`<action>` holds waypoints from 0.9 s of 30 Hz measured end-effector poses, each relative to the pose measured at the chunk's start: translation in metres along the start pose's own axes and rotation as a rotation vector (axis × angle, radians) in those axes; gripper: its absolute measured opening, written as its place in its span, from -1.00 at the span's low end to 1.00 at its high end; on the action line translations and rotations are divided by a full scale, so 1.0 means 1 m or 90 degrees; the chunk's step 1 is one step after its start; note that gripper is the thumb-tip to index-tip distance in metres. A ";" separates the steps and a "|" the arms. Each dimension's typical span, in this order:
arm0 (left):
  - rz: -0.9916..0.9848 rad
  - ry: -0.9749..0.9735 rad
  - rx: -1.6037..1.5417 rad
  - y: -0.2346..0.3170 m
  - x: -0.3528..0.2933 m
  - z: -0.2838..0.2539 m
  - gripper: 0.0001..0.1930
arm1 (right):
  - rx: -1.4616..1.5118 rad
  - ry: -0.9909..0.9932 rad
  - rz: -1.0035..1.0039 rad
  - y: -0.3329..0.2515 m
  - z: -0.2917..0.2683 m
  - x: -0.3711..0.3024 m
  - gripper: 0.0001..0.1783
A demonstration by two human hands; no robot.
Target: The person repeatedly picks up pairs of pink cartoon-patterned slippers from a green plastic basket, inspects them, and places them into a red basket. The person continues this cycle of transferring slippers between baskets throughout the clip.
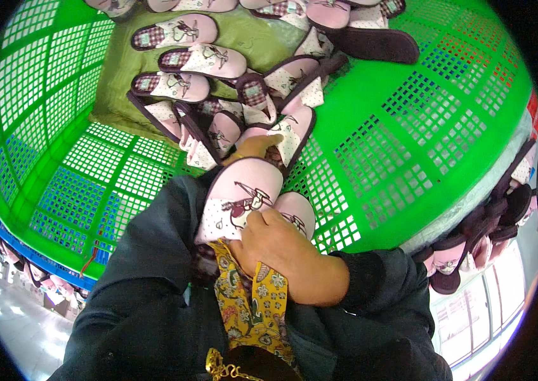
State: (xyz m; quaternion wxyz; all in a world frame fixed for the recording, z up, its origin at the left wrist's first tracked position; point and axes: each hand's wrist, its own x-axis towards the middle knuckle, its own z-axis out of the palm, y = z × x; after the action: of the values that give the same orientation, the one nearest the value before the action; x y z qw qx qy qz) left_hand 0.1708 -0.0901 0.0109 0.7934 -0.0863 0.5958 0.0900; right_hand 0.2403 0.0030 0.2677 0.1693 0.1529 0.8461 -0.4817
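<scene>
My right hand [275, 251] is closed around a pink-and-white slipper [243, 184] with a printed figure on its toe, held close to my chest. A second pink slipper [297, 208] sits right behind it, partly covered by my fingers. My left hand [251, 148] reaches forward into the pile, mostly hidden behind the held slippers. Its thumb lies on the opening of another slipper [295, 132] with a dark sole, and the other fingers are out of sight.
A big green plastic basket [370, 159] with lattice walls surrounds the pile. Several more slippers [202, 60] lie in it over an olive sheet [117, 82]. A yellow patterned cloth [253, 305] hangs at my chest. More slippers [450, 257] sit outside the basket at right.
</scene>
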 end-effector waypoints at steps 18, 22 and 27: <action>0.683 0.393 0.752 0.054 -0.042 -0.115 -0.82 | -0.035 0.080 0.016 -0.003 0.020 0.003 -0.74; 0.646 0.431 0.835 0.067 -0.039 -0.136 -0.84 | -0.003 0.065 -0.003 0.000 0.005 0.000 -0.82; 0.692 0.577 0.820 0.092 -0.047 -0.122 -0.85 | -0.034 0.030 -0.001 -0.002 0.012 0.002 -0.82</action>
State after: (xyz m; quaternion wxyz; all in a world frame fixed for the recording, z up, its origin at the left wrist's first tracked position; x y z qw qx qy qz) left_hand 0.0225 -0.0326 0.0195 0.2325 0.6284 0.7400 0.0590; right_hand 0.2395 -0.0079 0.2622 0.1528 0.1590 0.8626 -0.4553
